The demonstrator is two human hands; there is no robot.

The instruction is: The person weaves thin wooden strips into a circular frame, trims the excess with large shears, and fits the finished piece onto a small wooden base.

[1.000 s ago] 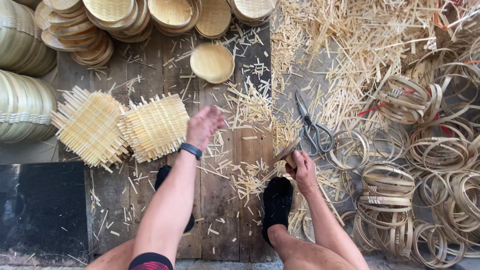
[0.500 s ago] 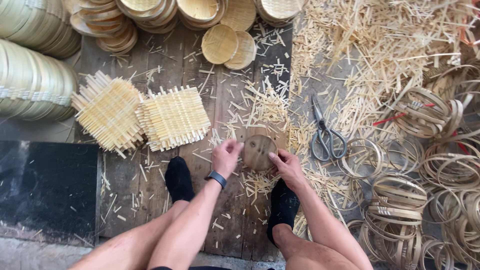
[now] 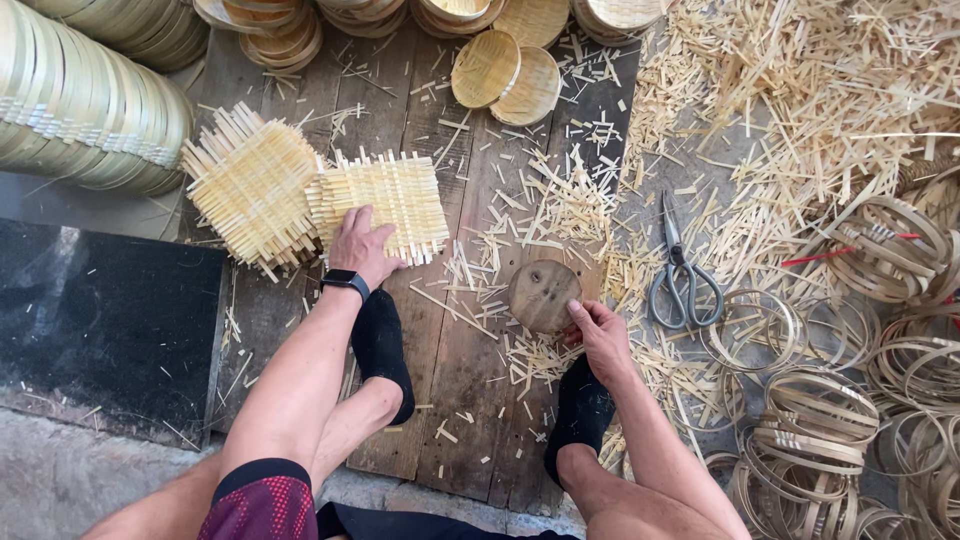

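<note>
Person sits on the floor, feet in black socks (image 3: pixel 383 340) planted on the dark plank flooring (image 3: pixel 470 400). Right hand (image 3: pixel 598 335) grips the near edge of a round wooden disc (image 3: pixel 543 293), fingers closed on its rim, disc lying flat on the planks among the cuttings. Left hand (image 3: pixel 362 245), with a black wristwatch (image 3: pixel 344 280), is pressed palm-down on the nearer square woven bamboo mat (image 3: pixel 385 200), fingers spread flat, not curled under an edge yet. That mat overlaps a second square woven mat (image 3: pixel 250 190) to its left.

To do this well, my read: pinch only the top mat at a corner so the loose strip ends don't snag and drag the other one; keep the disc steady and level with the right hand.

Grey metal scissors (image 3: pixel 680 280) lie right of the disc, apart from it. Thin bamboo hoops (image 3: pixel 810 420) are piled farther right. Pale bamboo offcuts (image 3: pixel 800 110) cover the floor beyond. Round shallow bamboo trays (image 3: pixel 505 75) lie at the far edge, and stacked trays on their side (image 3: pixel 90 110) at far left.
</note>
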